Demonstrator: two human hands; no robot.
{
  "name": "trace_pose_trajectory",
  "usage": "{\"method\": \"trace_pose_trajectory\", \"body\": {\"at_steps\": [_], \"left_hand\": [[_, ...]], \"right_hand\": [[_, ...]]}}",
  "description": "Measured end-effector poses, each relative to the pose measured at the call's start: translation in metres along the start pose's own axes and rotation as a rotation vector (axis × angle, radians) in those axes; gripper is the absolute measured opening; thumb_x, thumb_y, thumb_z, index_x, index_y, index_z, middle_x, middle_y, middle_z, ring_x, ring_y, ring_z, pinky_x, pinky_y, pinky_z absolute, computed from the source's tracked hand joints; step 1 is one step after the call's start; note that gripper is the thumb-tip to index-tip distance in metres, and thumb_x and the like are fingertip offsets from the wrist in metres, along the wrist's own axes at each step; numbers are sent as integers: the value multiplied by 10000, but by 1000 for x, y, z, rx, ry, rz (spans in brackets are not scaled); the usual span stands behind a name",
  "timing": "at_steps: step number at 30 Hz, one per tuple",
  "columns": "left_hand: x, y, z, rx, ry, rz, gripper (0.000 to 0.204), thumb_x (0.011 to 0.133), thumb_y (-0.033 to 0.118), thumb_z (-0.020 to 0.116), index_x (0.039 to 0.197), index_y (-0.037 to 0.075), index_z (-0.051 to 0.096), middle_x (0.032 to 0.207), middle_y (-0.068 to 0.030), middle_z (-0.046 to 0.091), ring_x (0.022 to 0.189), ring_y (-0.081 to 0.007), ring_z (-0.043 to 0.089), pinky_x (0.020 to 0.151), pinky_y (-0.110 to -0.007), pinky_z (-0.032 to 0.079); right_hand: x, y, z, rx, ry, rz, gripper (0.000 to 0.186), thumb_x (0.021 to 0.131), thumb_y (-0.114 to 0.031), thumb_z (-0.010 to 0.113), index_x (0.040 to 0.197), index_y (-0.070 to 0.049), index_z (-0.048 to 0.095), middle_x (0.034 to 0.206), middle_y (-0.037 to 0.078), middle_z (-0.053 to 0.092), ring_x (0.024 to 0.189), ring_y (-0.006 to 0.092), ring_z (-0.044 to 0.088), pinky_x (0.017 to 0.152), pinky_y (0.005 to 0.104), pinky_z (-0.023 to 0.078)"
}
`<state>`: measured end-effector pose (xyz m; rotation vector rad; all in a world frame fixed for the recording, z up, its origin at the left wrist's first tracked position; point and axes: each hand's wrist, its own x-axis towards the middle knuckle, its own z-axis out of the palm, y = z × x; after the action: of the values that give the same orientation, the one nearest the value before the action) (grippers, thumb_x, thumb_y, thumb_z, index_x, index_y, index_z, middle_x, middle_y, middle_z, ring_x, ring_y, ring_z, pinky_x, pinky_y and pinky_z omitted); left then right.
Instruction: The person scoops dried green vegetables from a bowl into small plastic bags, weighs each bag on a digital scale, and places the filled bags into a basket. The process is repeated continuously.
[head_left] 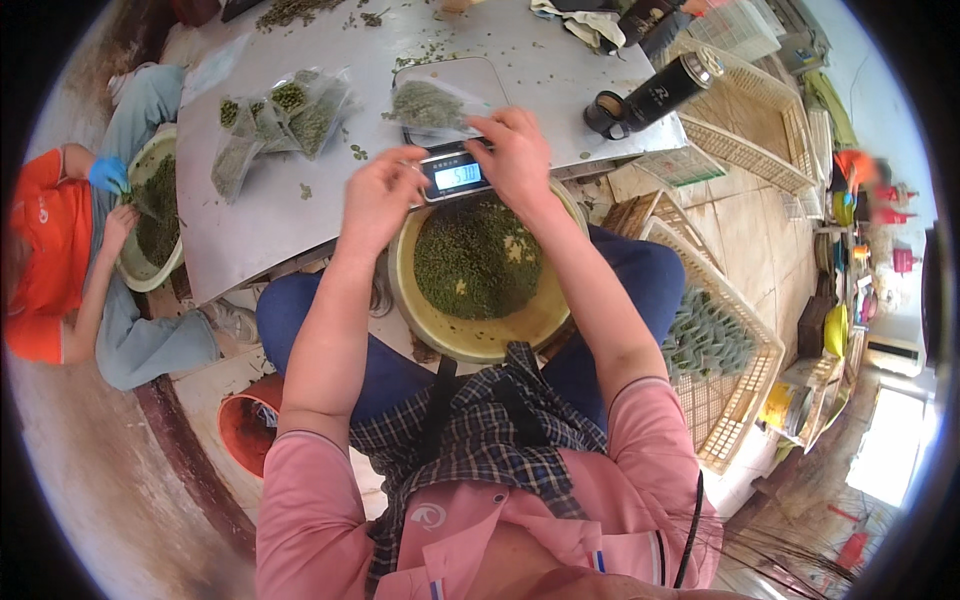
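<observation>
My right hand [510, 160] has its fingers closed on the near right corner of a clear bag of small green granules [425, 103], above the back of a digital scale [460, 175] with a lit display. My left hand [390, 190] is at the scale's left side, fingers loosely curled and apart, with nothing visible in them. Below the scale, a round yellowish basin [420, 330] holds a mass of green granules [475, 260]. Several filled clear bags [290, 110] lie left on the metal table [230, 270]. A black flask [665, 92] lies at right beside a cup [605, 115].
A co-worker in orange [50, 240] sits left, blue-gloved hand [106, 174] at another basin [150, 270]. An orange bucket [240, 430] stands low left. Plastic crates [740, 420] are at right, one holding rows of bags [710, 335]. Another person [855, 170] is far right.
</observation>
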<state>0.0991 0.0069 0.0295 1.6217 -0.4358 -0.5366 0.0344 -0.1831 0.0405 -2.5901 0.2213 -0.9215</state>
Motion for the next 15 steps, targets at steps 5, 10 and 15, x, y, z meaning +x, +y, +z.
{"method": "trace_pose_trajectory", "body": {"at_steps": [5, 10, 15], "left_hand": [[8, 10, 0, 507, 515, 527, 515, 765, 109, 744, 1242, 50, 560, 1181, -138, 597, 1067, -275, 569, 922, -355, 453], [12, -2, 29, 250, 285, 329, 627, 726, 212, 811, 1256, 18, 538, 1167, -130, 623, 1063, -226, 589, 930, -349, 456], [-10, 7, 52, 290, -46, 198, 552, 679, 194, 814, 1141, -21, 603, 1084, -120, 662, 994, -190, 598, 900, -338, 455]], "right_hand": [[61, -19, -23, -4, -78, -307, 112, 758, -167, 698, 865, -137, 704, 833, 14, 644, 883, 253, 597, 728, 368, 509], [67, -69, -81, -214, -549, -361, 66, 766, -153, 650, 797, -112, 690, 801, 79, 669, 805, 291, 656, 631, 411, 524], [49, -57, -119, -138, -973, -129, 222, 670, -220, 714, 832, -69, 708, 777, 137, 686, 732, 314, 668, 603, 410, 521]]}}
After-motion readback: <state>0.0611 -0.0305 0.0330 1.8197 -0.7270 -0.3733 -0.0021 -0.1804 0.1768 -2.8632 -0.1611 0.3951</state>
